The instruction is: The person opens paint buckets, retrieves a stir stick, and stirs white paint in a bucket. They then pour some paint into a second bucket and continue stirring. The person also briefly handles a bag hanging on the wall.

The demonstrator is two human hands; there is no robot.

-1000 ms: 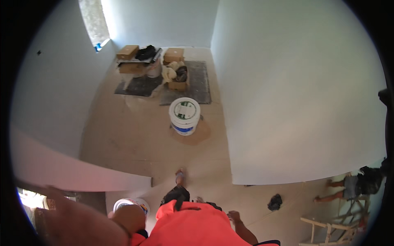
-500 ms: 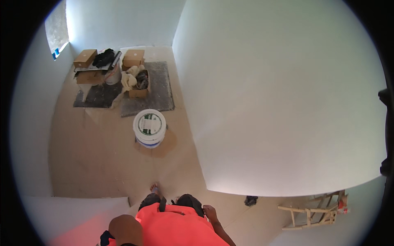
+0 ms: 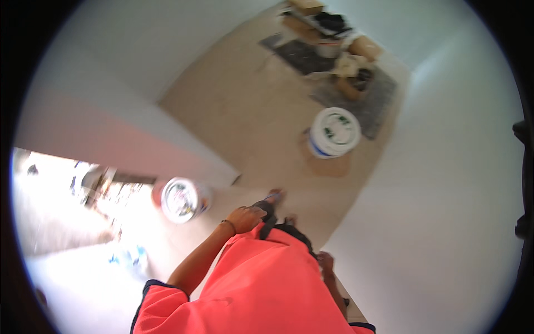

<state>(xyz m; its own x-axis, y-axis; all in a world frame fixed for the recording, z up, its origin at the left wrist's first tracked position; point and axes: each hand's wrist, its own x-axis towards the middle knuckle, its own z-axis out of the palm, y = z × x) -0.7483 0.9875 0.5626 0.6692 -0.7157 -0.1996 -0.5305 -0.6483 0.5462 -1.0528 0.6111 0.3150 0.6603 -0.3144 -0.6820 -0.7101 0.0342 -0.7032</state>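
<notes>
Coral-red cloth of the shirt (image 3: 261, 284) is seen across the lower centre, and above it the view has been swung toward the left within the last half second. The white bucket with a green-marked lid (image 3: 335, 132), seen left of centre half a second ago, is now found in the upper right. A second lidded bucket (image 3: 181, 199), out of sight then, has been brought into the left of the frame, beside a glaring bright opening. By this turn, a container on the floor has been put closer to the left side, though no handling is judged to be under way.

The left hand (image 3: 245, 219) is now fully shown at the dark trousers (image 3: 264, 211), lightly curled; whether anything is held in it cannot be told. The right hand (image 3: 326, 261) is partly hidden by the shirt at lower right, and its grip cannot be read. Neither bucket is touched: the second is placed on the floor, up and left of the left hand; the first is set well apart, above both hands.
</notes>
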